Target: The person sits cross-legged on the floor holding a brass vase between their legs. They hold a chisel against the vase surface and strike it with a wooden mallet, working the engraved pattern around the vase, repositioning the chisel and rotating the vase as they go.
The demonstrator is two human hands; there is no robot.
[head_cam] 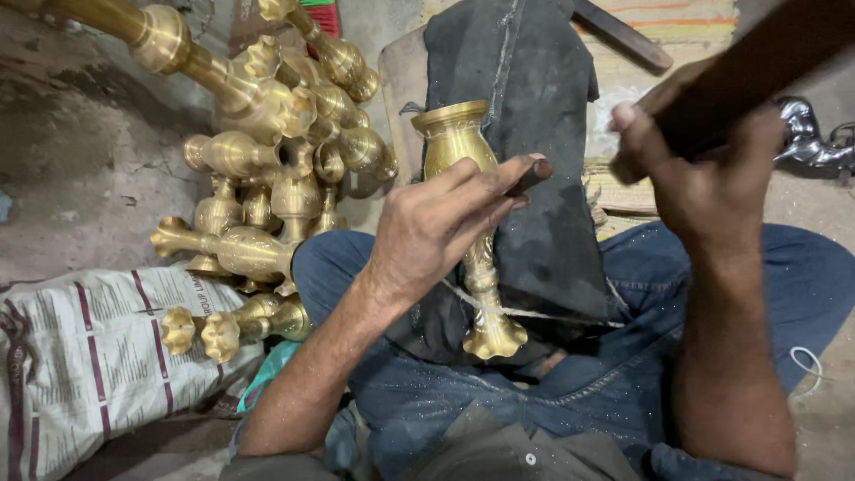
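That brass vase (469,232) lies across the lap on the dark cloth (534,160), tied down with a cord (534,312) near its foot. Left hand (441,227) pinches a short punch (527,176) against its shoulder; right hand (704,169) is clenched round a wooden mallet handle (757,62). Looks heavy, rigid, slick when polished — I'd grab the narrow waist, not the thin rim. More brass pieces (267,151) are piled off the cloth's left edge.
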